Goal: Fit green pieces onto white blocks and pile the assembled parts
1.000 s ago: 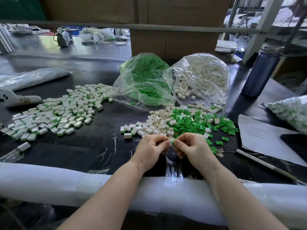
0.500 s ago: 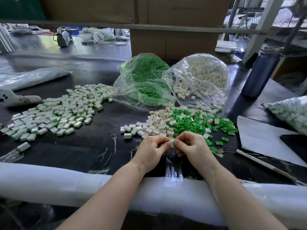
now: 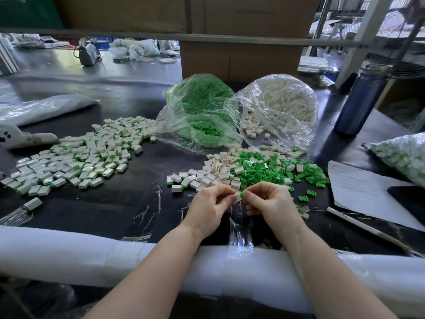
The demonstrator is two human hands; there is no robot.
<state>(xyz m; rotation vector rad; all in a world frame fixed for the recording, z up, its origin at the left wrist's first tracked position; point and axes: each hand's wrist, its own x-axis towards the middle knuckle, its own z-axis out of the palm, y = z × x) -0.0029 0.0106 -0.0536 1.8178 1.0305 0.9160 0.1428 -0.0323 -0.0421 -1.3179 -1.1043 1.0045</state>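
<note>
No text can be read. Faint printed lines are seen on the paper sheet (image 3: 358, 187) at the right, but they are too blurred to be made out.

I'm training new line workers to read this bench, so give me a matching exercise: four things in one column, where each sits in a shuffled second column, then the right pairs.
Things:
1. pile of assembled parts
2. bag of green pieces
3. blue bottle
4. white block

Places:
A. far right of the table
B. between the left hand and right hand
C. left side of the table
D. just left of the bag of white blocks

Pairs: 1-C, 2-D, 3-A, 4-B
</note>
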